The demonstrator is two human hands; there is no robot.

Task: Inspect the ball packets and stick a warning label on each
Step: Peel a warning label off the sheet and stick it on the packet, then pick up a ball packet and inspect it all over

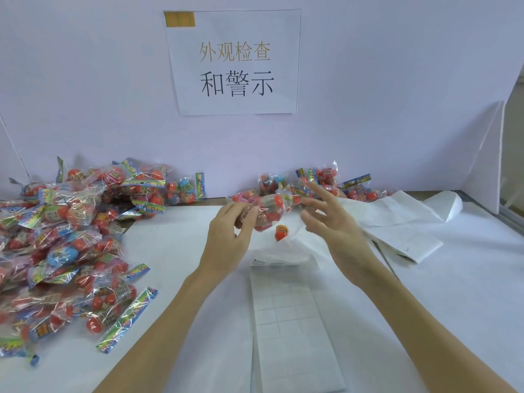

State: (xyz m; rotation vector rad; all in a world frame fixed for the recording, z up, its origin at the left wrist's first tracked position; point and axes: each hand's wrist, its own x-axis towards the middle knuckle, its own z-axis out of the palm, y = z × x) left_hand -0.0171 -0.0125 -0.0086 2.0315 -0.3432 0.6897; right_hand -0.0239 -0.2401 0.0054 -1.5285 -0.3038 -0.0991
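From my head camera, I see my left hand (pixel 231 231) in the middle of the frame, its fingers curled round one clear crinkly plastic packet of red balls (pixel 268 212), held up off the white table (pixel 184 251). My right hand (pixel 330 219) is just beside the packet with its fingers spread wide and straight, holding nothing; I cannot tell if a fingertip touches the plastic. A small orange ball (pixel 281 232) shows just under the packet, and I cannot tell if it is loose or inside the wrap. If it is loose, it could roll away. The slippery wrap could slide out of my one-hand hold. The white sheet of sticky labels (pixel 292 321) lies low in the middle, and the one label with a warning triangle (pixel 262 262) sits at its top edge. It could stick crooked or fold on itself. The big pile of ball packets (pixel 65 236) at the left and the small pile of ball packets (pixel 326 185) at the back could get mixed.
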